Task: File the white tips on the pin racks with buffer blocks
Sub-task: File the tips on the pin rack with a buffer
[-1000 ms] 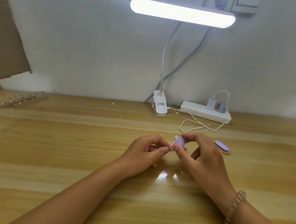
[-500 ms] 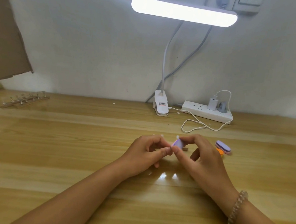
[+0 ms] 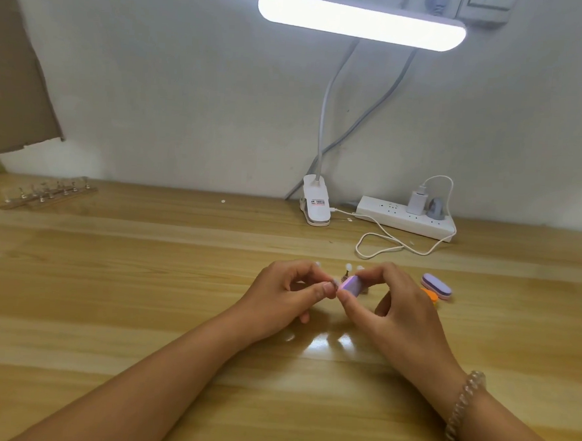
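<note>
Buffer block [image 3: 351, 286] pinched in right hand [image 3: 403, 315]; left hand [image 3: 278, 298] pinch beside it unclear.

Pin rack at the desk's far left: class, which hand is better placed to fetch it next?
Probably left: the pin rack lies nearer the left hand; the right hand grips a purple buffer block.

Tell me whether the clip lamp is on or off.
On. The clip lamp has a bar that glows bright white, and its glare reflects off the wooden table.
</note>
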Action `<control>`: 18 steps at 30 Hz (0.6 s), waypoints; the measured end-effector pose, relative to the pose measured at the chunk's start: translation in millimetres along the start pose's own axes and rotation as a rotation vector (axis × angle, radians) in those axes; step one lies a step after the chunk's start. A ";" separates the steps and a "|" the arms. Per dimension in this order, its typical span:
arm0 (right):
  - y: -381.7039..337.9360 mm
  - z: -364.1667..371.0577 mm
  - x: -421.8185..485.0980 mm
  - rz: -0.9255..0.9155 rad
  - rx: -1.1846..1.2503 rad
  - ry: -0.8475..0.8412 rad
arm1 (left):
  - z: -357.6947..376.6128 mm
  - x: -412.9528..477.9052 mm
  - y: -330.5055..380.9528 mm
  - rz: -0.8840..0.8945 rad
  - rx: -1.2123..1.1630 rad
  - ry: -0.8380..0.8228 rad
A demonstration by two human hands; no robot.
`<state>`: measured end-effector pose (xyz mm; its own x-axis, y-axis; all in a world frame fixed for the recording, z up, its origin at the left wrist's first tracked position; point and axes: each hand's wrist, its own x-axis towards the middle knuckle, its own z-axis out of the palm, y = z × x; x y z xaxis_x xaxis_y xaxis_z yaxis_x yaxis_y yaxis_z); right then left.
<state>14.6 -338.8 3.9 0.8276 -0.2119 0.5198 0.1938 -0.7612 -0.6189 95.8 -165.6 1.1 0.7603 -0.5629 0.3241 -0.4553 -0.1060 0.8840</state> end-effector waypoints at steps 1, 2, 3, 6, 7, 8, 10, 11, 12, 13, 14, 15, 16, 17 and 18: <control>2.0 -0.7 2.6 0.044 0.018 0.016 | 0.4 -0.2 0.1 0.002 -0.009 0.003; 3.7 -1.5 4.7 0.088 0.065 0.035 | 0.9 -0.8 -0.1 0.007 -0.012 0.001; 4.9 -2.8 6.4 0.129 0.139 0.059 | 1.5 -1.4 -0.2 0.016 -0.008 -0.004; 4.4 -8.3 7.4 0.211 0.410 0.088 | 4.7 -3.7 0.1 0.044 0.028 -0.012; 4.1 -9.6 7.0 0.250 0.504 0.069 | 5.6 -4.7 0.5 0.060 0.063 -0.010; 3.6 -10.0 7.2 0.296 0.599 0.044 | 6.4 -5.6 0.9 0.080 0.112 -0.007; 2.2 -10.1 7.6 0.398 0.747 0.006 | 8.3 -7.3 1.5 0.112 0.209 -0.002; 1.7 -10.2 8.2 0.451 0.786 -0.004 | 9.2 -7.9 1.4 0.122 0.247 -0.001; 1.0 -10.3 9.1 0.492 0.807 -0.019 | 10.0 -8.1 1.0 0.130 0.279 -0.002; 0.2 -10.1 9.7 0.511 0.808 -0.045 | 10.9 -8.3 0.8 0.135 0.308 -0.004; -0.4 -9.1 9.9 0.498 0.787 -0.078 | 11.7 -8.2 0.9 0.140 0.330 -0.006; -1.6 -7.9 9.1 0.449 0.745 -0.108 | 12.2 -8.2 1.1 0.147 0.345 -0.006; -3.2 -6.3 7.3 0.366 0.679 -0.130 | 12.2 -8.2 1.4 0.156 0.353 -0.004; -4.4 -5.0 4.8 0.258 0.600 -0.139 | 12.0 -8.2 1.5 0.163 0.353 -0.001; -5.4 -3.6 2.7 0.146 0.517 -0.147 | 11.3 -7.9 1.9 0.168 0.347 0.001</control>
<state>13.9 -337.5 10.8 0.9228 -0.1767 0.3424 0.2742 -0.3231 -0.9057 83.6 -170.6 -3.6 0.6621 -0.5951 0.4555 -0.7033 -0.2833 0.6520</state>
